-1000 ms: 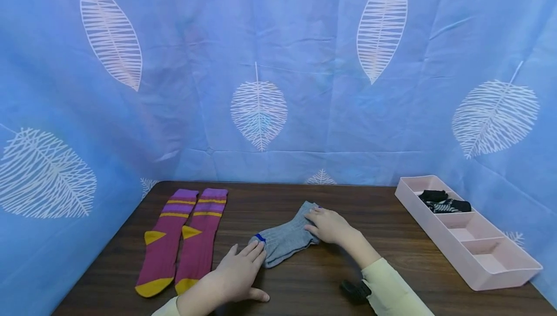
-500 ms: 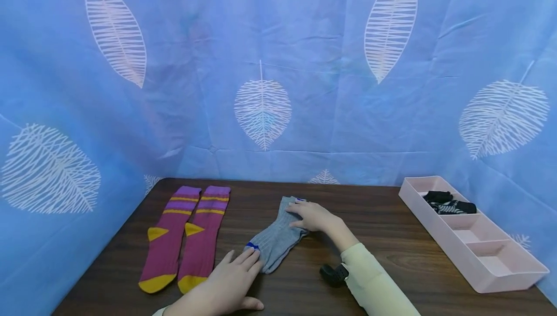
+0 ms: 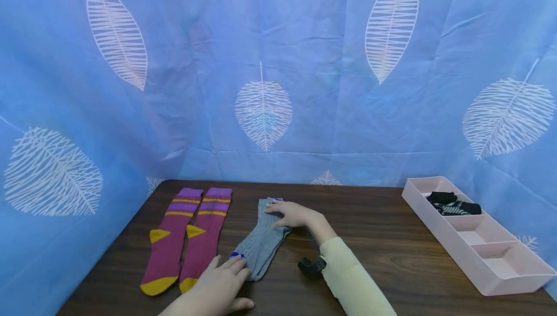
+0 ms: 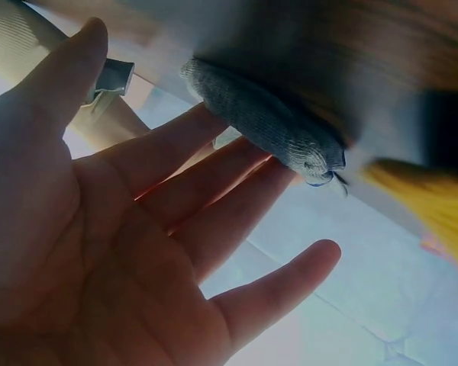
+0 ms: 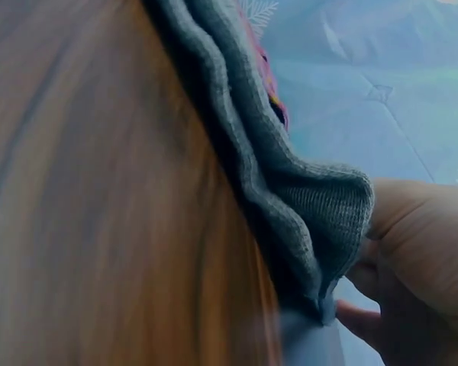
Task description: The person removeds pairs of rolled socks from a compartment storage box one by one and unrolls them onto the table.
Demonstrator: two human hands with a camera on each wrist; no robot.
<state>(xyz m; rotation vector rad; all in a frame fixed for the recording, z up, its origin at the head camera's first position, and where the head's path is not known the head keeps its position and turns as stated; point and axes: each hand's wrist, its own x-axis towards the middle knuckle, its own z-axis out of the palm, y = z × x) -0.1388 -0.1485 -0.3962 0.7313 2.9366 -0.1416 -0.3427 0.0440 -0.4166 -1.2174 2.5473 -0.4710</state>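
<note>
From where I stand, the left hand (image 3: 217,287) reaches in low at the near end of the grey socks (image 3: 261,246), palm down, fingers straight and spread. Its grip is slack: the middle fingertips touch the knit, while the thumb and little finger stand clear of it. The right hand (image 3: 296,214) comes in over the far end of the grey socks, wrist bent, fingers stretched across them with the thumb apart; this grip is loose too, resting on the cloth without closing round it.

The grey socks are ribbed and lie flat, one on the other, with a bit of blue at each end; close up, the edge under the right hand is rippled and lifted. They rest on the dark wooden surface (image 3: 370,238), spanning the gap between the two grips. Just left of the grey socks lie the maroon socks (image 3: 202,243); well to their right stands the pink box (image 3: 435,222).
</note>
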